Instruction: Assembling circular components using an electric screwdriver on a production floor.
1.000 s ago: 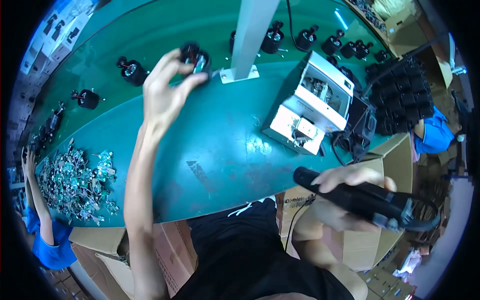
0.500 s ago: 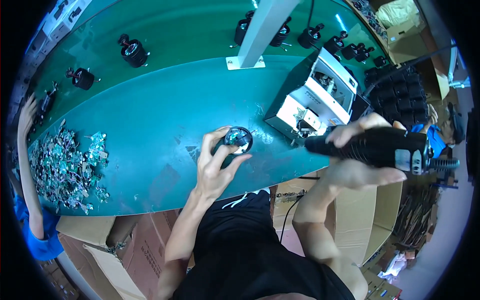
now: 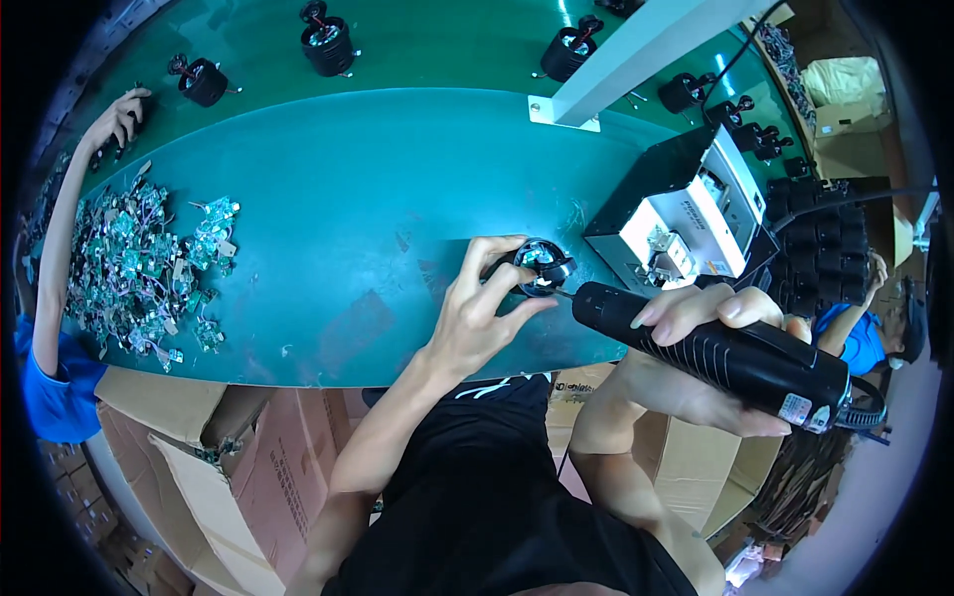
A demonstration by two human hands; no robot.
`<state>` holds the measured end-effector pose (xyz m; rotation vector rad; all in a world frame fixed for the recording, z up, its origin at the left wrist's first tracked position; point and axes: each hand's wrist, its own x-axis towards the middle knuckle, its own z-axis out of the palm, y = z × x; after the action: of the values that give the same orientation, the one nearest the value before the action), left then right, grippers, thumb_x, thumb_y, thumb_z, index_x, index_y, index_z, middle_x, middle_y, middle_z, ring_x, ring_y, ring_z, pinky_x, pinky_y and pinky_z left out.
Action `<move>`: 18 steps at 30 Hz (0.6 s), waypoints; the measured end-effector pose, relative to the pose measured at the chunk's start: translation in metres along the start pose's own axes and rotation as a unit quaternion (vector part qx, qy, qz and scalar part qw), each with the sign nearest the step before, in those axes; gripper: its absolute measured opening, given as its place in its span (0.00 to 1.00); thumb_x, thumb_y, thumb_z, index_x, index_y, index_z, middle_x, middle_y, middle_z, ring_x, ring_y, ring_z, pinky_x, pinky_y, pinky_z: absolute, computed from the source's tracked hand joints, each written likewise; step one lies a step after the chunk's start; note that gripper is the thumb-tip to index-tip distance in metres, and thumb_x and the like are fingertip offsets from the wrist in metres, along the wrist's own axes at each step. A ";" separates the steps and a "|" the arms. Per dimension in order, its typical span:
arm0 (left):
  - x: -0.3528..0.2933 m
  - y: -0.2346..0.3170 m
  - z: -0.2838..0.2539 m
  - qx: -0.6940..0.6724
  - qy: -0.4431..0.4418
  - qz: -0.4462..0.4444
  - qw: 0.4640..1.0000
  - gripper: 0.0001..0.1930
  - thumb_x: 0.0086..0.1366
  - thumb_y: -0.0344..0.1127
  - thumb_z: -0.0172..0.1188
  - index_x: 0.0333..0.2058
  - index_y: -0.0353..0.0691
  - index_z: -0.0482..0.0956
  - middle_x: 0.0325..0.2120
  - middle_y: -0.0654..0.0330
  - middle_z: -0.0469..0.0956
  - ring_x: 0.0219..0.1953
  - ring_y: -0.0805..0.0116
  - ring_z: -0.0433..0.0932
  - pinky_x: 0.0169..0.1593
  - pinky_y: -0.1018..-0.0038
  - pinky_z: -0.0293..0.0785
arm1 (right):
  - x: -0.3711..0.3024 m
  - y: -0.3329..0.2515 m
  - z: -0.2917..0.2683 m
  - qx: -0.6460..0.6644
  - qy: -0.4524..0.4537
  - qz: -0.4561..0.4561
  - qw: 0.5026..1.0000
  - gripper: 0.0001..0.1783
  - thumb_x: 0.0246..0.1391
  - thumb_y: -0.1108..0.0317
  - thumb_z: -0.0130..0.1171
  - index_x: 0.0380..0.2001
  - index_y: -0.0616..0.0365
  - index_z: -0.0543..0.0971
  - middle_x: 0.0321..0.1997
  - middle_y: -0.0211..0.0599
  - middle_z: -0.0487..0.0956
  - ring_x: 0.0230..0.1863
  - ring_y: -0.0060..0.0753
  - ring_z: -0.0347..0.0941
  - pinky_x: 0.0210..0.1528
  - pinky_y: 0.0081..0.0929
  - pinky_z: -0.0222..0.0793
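My left hand [image 3: 467, 320] has its thumb and fingers closed round a small round black housing [image 3: 564, 269] on the green bench. A pale part and some green circuitry show inside its open top. In my right hand [image 3: 686, 395] is a black electric screwdriver [image 3: 780, 372], held slanting with its nose toward the housing. Its thin bit reaches the housing's near right edge, beside my left fingertips. Whether the bit sits on a screw is too small to tell. A white and black screw feeder [image 3: 696, 228] stands just beyond the screwdriver.
A heap of small wired circuit boards [image 3: 139, 268] lies at the bench's left. Along the far green belt stand several black cylindrical units [image 3: 327, 48]. A metal post [image 3: 636, 60] rises behind the feeder. One co-worker's arm [image 3: 62, 233] reaches in at left; another person [image 3: 860, 333] sits right.
The screwdriver has swung from beside the feeder leftward to the housing, its bit now at the edge. My left hand still holds the housing. The co-worker's hand at left has moved over the belt.
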<state>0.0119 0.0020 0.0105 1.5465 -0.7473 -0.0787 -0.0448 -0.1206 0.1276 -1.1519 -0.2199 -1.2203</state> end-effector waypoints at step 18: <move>0.001 0.002 -0.003 0.028 -0.001 0.013 1.000 0.20 0.48 0.27 0.72 0.39 0.32 0.74 0.48 0.52 0.70 0.41 0.57 0.76 0.44 0.67 0.74 | 0.024 -0.037 -0.002 -0.054 -0.074 -0.082 0.992 0.44 0.52 0.26 0.47 0.60 0.47 0.59 0.32 0.49 0.76 0.22 0.39 0.76 0.16 0.34 0.75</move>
<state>0.0126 0.0043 0.0133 1.5896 -0.7780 -0.0402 -0.0662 -0.1332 0.1637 -1.3405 -0.3703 -1.3049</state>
